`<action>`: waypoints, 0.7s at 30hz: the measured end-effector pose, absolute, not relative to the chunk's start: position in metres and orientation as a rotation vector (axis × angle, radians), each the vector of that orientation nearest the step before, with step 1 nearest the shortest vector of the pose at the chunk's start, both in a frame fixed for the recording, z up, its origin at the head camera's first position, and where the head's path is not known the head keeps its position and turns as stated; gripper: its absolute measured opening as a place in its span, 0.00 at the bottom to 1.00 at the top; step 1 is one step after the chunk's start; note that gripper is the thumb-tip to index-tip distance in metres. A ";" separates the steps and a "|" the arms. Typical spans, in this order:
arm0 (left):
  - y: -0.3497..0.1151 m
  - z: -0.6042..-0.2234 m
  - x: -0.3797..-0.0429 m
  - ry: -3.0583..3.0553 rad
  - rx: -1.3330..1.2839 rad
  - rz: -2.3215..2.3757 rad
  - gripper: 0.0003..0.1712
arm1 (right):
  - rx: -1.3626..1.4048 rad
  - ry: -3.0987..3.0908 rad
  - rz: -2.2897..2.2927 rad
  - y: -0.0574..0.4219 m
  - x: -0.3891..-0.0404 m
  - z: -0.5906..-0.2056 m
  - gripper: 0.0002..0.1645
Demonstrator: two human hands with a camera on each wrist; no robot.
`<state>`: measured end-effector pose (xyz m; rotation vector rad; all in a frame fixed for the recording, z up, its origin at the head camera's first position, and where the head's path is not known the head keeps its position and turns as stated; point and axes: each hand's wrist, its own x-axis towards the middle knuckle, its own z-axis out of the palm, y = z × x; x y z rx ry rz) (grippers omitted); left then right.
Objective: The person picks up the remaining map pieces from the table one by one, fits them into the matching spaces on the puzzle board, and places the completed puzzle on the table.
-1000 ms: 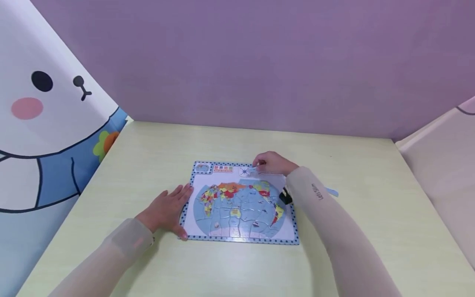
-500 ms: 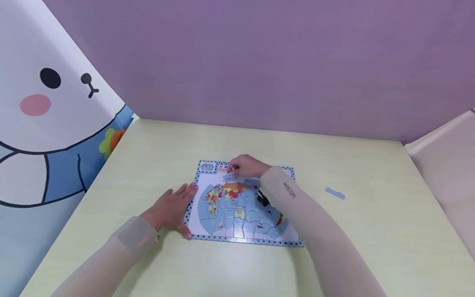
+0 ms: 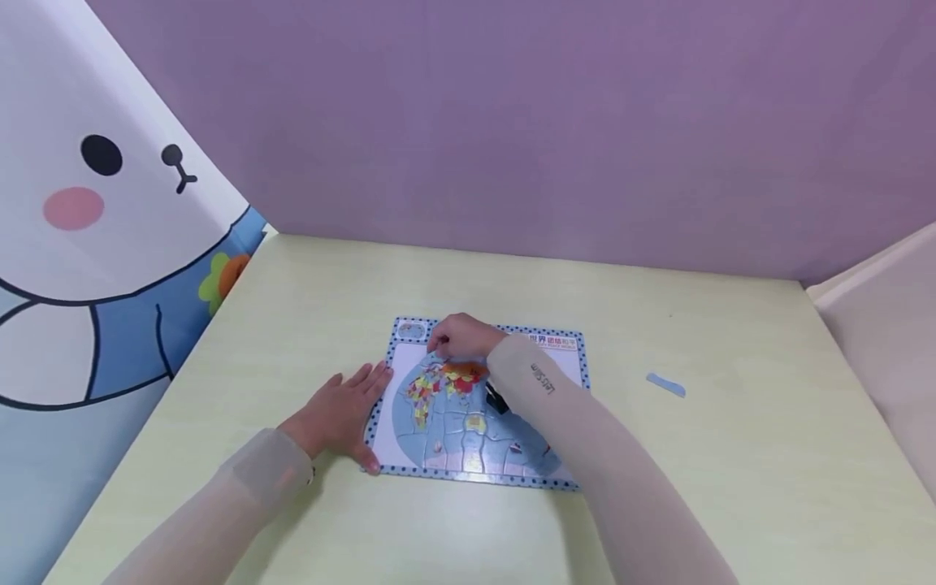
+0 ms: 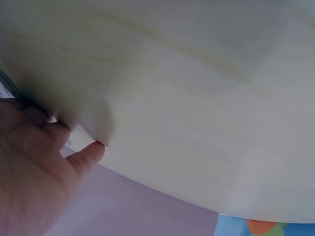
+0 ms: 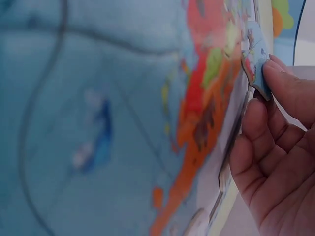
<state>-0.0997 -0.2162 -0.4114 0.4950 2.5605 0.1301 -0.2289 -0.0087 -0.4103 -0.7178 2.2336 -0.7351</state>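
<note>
A world map jigsaw puzzle (image 3: 453, 435) with a dotted blue border lies on the pale table. My left hand (image 3: 342, 413) rests at its left edge, fingers spread; the left wrist view shows part of that hand (image 4: 37, 172) and bare tabletop. Over the map's upper left, my right hand (image 3: 462, 335) pinches a blue puzzle piece (image 5: 257, 64) between thumb and fingers. The piece is tilted against the map's edge in the right wrist view; whether it sits in its slot I cannot tell. My right forearm hides the map's right part.
One long, narrow blue puzzle piece (image 3: 666, 385) lies on the table (image 3: 731, 455), right of the board. A purple wall panel (image 3: 512, 130) stands behind the table. To the left is a panel with a cartoon animal (image 3: 132, 227), to the right a pale one (image 3: 885, 325).
My right hand has moved left across the top of the board with the puzzle piece, down to the map's upper left. My left hand has stayed at the board's edge. The view has shifted slightly.
</note>
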 end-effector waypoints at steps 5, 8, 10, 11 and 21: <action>-0.216 -0.412 -0.102 2.561 0.507 0.123 0.78 | -0.746 2.250 -0.711 -0.010 -0.227 -0.410 0.10; -0.216 -0.413 -0.102 2.560 0.520 0.120 0.78 | -0.751 2.263 -0.695 -0.010 -0.226 -0.410 0.10; -0.216 -0.415 -0.103 2.562 0.530 0.115 0.78 | -0.760 2.279 -0.681 -0.010 -0.225 -0.410 0.10; -0.217 -0.415 -0.103 2.564 0.533 0.110 0.78 | -0.763 2.288 -0.673 -0.011 -0.225 -0.410 0.10; -0.218 -0.417 -0.103 2.568 0.544 0.119 0.77 | -0.742 2.436 -0.456 -0.016 -0.214 -0.408 0.09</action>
